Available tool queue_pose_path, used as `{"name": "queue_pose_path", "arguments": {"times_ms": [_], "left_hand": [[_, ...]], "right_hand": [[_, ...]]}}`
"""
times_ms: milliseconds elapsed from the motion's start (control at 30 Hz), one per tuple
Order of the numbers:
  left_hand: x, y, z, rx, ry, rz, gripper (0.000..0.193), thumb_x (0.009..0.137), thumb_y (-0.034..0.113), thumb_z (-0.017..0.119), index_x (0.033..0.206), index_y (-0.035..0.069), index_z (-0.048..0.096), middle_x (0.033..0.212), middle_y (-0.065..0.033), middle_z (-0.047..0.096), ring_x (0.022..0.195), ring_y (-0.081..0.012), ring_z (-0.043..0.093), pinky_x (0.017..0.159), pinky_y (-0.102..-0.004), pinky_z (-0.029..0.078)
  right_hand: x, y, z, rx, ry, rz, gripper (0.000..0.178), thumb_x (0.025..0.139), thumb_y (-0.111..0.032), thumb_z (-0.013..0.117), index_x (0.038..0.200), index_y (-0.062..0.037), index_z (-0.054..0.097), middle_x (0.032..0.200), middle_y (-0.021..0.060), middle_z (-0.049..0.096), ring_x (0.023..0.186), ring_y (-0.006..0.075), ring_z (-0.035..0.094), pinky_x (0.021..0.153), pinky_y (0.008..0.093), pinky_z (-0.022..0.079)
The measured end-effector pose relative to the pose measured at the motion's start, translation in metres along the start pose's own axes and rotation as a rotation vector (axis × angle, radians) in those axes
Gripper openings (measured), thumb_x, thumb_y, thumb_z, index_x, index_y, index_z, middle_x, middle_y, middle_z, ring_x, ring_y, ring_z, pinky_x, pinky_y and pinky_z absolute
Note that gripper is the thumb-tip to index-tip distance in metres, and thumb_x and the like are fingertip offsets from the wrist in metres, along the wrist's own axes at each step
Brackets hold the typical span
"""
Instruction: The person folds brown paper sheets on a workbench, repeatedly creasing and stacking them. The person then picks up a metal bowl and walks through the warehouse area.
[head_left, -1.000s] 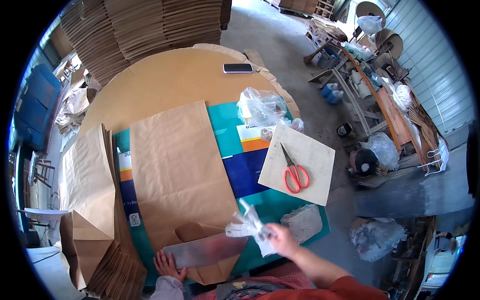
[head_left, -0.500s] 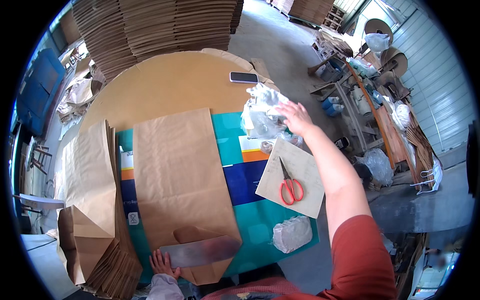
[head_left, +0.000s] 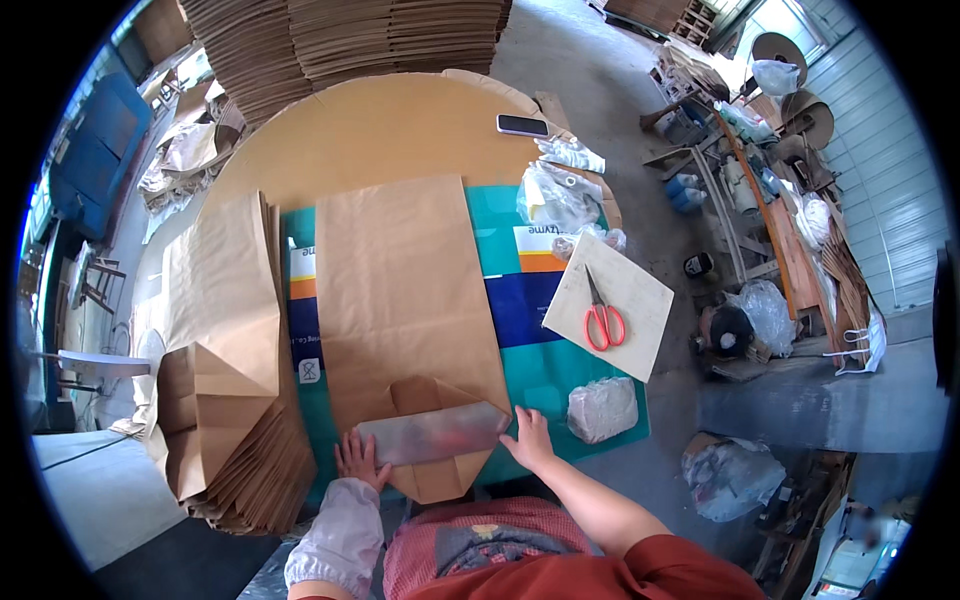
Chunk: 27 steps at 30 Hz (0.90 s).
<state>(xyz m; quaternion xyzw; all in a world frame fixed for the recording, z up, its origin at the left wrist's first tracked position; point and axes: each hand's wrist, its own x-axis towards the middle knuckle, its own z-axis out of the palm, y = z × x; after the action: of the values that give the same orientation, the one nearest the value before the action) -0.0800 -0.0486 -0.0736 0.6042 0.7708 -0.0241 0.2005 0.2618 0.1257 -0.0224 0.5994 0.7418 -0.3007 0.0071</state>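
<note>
Round cardboard table [head_left: 400, 130], with a brown paper bag [head_left: 400, 290] lying flat at centre. Left hand [head_left: 360, 462] spread at seven o'clock, right hand [head_left: 528, 437] spread at five, both pressing a translucent strip [head_left: 432, 436] onto the folded end. Scissors [head_left: 603, 320] at three o'clock, well apart.

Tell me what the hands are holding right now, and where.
Nothing is gripped. Both hands press flat on the brown paper bag: left hand and right hand at the two ends of its folded bottom strip.

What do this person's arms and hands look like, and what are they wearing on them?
Both hands are bare, with no gloves. The left hand comes out of a loose, pale pinkish-white oversleeve gathered at the wrist. The right hand has a bare forearm, with a rust-red sleeve covering the upper arm.
</note>
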Motion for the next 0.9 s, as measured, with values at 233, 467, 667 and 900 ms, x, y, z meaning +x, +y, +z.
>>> {"name": "queue_pose_path", "arguments": {"times_ms": [233,467,667,900], "left_hand": [[0.024,-0.026,0.012,-0.535,0.166,-0.507,0.067,0.074,0.026,0.074,0.133,0.006,0.050,0.134,-0.0200,0.044,0.121,-0.0377,0.047,0.103,-0.0398,0.040],[0.041,-0.027,-0.021,-0.515,-0.087,-0.638,0.061,0.073,0.029,0.074,0.128,0.011,0.054,0.129,-0.0182,0.047,0.119,-0.0351,0.050,0.103,-0.0405,0.041],[0.028,-0.024,-0.008,-0.539,-0.020,-0.621,0.057,0.070,0.023,0.076,0.122,0.010,0.056,0.124,-0.0168,0.050,0.115,-0.0345,0.051,0.101,-0.0402,0.042],[0.043,-0.031,-0.005,-0.390,-0.094,-0.719,0.053,0.069,0.021,0.073,0.119,0.013,0.056,0.117,-0.0175,0.055,0.109,-0.0369,0.054,0.100,-0.0421,0.042]], "right_hand": [[0.022,-0.015,0.020,0.439,-0.060,0.344,0.058,0.072,-0.019,0.075,0.120,-0.0013,0.049,0.115,0.0200,0.059,0.108,0.0382,0.057,0.090,0.0473,0.047],[0.011,-0.048,-0.003,-0.098,0.244,-0.319,0.061,0.068,-0.015,0.078,0.123,-0.0050,0.051,0.126,0.0123,0.051,0.122,0.0322,0.046,0.102,0.0422,0.040],[0.026,-0.070,0.012,-0.311,-0.121,-0.397,0.061,0.064,-0.027,0.083,0.114,-0.0089,0.054,0.121,0.0093,0.051,0.123,0.0278,0.044,0.099,0.0416,0.040],[0.038,-0.057,-0.011,0.020,-0.367,-0.276,0.038,0.077,-0.024,0.074,0.109,-0.0121,0.055,0.095,0.0121,0.065,0.095,0.0322,0.062,0.078,0.0429,0.048]]}}
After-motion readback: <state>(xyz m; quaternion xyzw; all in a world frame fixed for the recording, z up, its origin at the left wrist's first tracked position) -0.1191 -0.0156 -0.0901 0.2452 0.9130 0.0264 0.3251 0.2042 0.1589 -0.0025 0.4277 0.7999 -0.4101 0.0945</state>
